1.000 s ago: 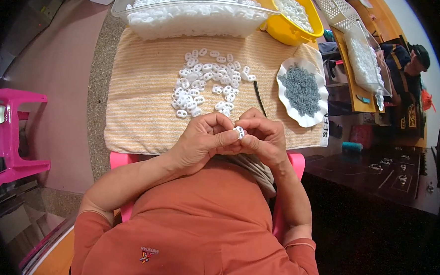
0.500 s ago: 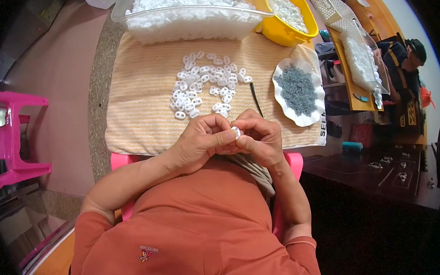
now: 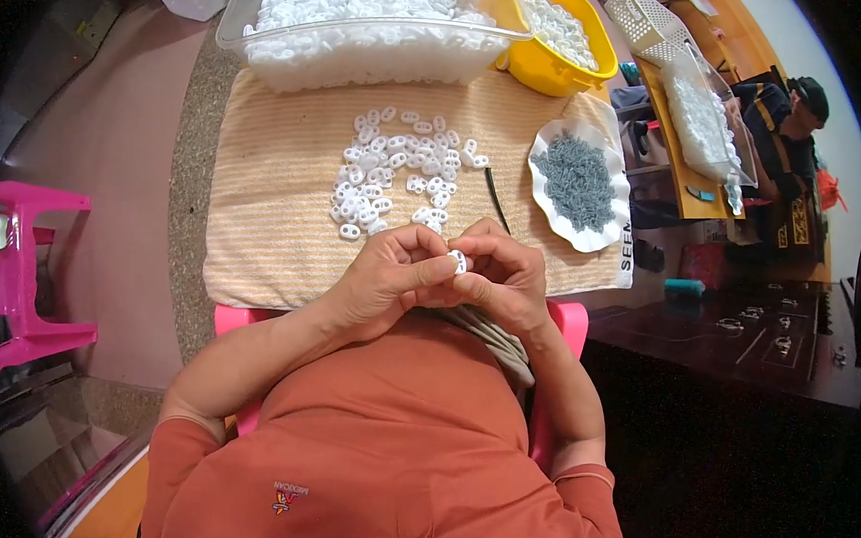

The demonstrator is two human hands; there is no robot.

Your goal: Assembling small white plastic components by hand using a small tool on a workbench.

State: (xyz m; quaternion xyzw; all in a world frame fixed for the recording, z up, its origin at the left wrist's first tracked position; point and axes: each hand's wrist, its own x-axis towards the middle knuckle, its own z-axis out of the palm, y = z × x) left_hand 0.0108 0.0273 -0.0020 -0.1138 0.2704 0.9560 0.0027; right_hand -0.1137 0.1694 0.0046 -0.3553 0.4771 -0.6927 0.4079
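Note:
Close to my body, over the front edge of the towel, both hands meet at a small white oval plastic piece [image 3: 458, 262] with two holes. My left hand [image 3: 397, 270] pinches it between thumb and fingers. From the other side my right hand [image 3: 504, 276] closes on the same piece, thumb below it and index finger above. Whether anything smaller sits between the fingertips is hidden. Just beyond lie loose white two-hole pieces [image 3: 372, 183], scattered in a rough ring. A thin black stick [image 3: 496, 199] rests to the right of them.
A striped towel [image 3: 269, 192] covers the work surface. At its back stand a clear bin [image 3: 364, 56] of white pieces and a yellow basin [image 3: 557, 78]. Tiny grey parts fill a white wavy-edged plate [image 3: 557, 227] at right. A pink stool [image 3: 36, 268] stands left; a person [image 3: 779, 122] sits far right.
The white piece has turned slightly between my fingertips, and its holes now show more plainly. Both hands keep their grip in nearly the same place. The whole view has shifted a little.

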